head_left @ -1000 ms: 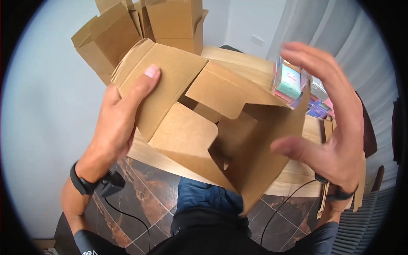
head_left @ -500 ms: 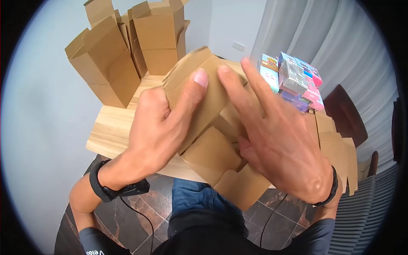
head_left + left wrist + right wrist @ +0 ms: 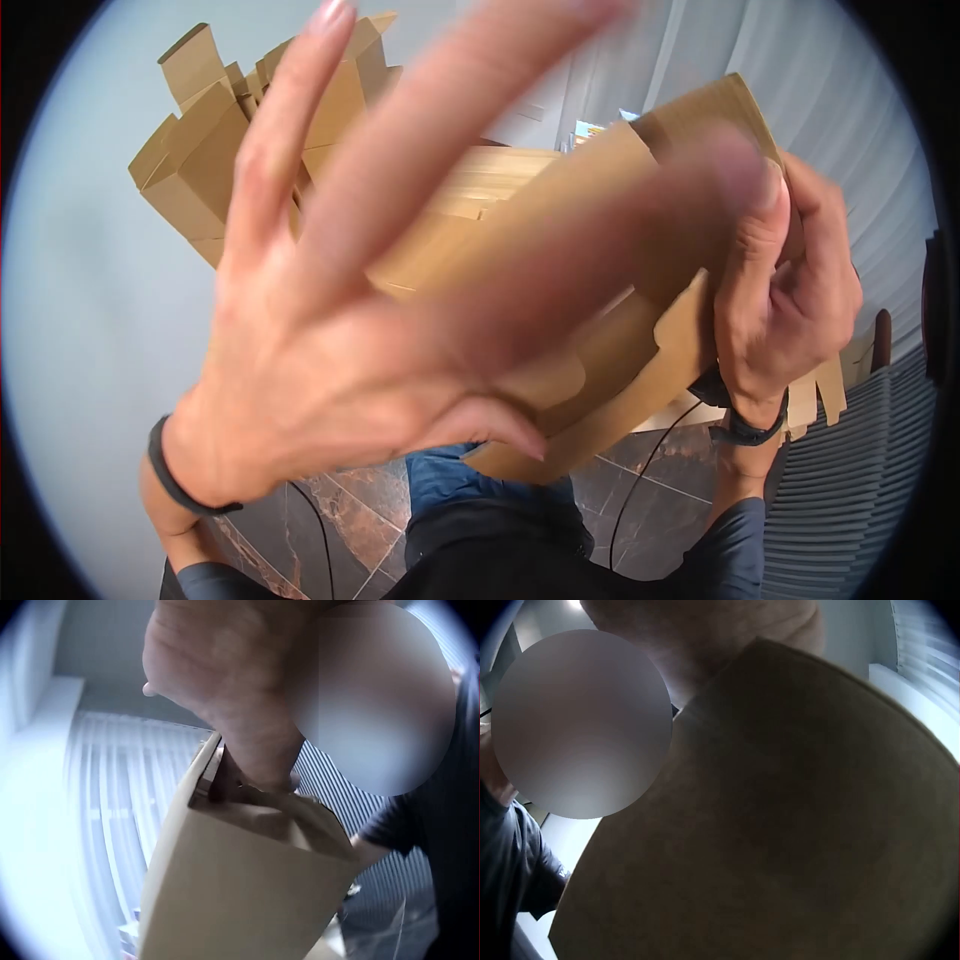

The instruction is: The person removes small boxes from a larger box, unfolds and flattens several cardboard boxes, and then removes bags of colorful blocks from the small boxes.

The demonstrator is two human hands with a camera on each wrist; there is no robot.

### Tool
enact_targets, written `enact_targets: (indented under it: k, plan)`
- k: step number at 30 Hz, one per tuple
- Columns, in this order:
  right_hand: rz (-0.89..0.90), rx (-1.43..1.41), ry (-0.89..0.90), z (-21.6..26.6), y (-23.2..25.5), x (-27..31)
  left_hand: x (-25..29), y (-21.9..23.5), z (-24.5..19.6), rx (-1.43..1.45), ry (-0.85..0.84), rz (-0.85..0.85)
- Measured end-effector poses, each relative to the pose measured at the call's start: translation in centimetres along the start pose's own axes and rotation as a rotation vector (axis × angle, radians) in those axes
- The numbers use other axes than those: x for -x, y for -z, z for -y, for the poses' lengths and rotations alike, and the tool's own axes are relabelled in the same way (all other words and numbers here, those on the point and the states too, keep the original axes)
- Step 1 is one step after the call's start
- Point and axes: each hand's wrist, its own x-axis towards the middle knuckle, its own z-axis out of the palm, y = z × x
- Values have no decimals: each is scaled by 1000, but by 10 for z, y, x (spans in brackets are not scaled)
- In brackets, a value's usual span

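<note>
A brown cardboard box [image 3: 610, 400] with loose flaps is held in the air over the front of the table. My right hand [image 3: 790, 270] grips its right side, thumb on the near face and fingers behind. My left hand [image 3: 330, 330] is spread wide over the box, its fingers blurred and covering much of it; whether it touches the cardboard is unclear in the head view. In the left wrist view the left hand [image 3: 232, 682] is above the box's upper edge [image 3: 247, 862]. Cardboard [image 3: 780, 810] fills most of the right wrist view.
Several opened cardboard boxes [image 3: 200, 160] stand at the back left of the wooden table [image 3: 490, 180]. Small colourful boxes [image 3: 588, 130] show partly behind the held box. Flat cardboard pieces [image 3: 825, 390] lie at the right edge, beside a curtain and a dark chair.
My left hand has let go of the box's left side and spread over it. The right hand has moved right and now grips the box, which has turned and shifted right.
</note>
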Motion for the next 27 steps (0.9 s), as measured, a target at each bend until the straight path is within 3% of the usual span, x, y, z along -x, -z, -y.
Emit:
enact_targets:
  k: [6,8,9,10,11,12,14,15,16,18,19,20,23,25,26,27]
  plan:
    - [-71,-111,-228,20,-14,-8,35,23,-48,317,97,-100]
    - [-283,-177,-465,36,-24,-10,27,16,-58,431,103,-120]
    - [-360,-324,-315,2,-35,-4,13,3,-57,484,107,-133]
    - [-384,-306,-318,3,-31,-8,-1,-8,-55,539,104,-141]
    - [-374,-587,-380,10,-36,-18,30,16,-66,602,103,-147]
    - [-359,-876,-429,12,-33,-21,28,14,-65,660,105,-153]
    - [-335,-1129,-725,7,-44,-19,-1,23,-88,766,244,55]
    - [-291,-1068,-879,14,-44,-15,18,-3,-75,953,50,-84]
    - [-288,-1064,-876,7,-45,-5,22,-29,-81,955,49,-90]
    - [-260,-1061,-919,-5,-45,20,16,-73,-106,520,420,-751]
    - [-241,-1066,-933,-10,-49,29,31,-70,-86,385,287,-404]
    - [-216,-1072,-945,-14,-54,36,35,-62,-95,491,451,-163]
    - [-157,-1076,-981,-25,-46,78,37,-72,-106,253,546,-162]
    - [-127,-1058,-1018,-20,-47,110,56,-77,-116,185,1034,-472]
    - [-107,-1050,-1038,-17,-50,125,61,-73,-122,191,1043,-475]
    - [-87,-1041,-1060,-14,-52,141,64,-65,-130,619,1356,-588]
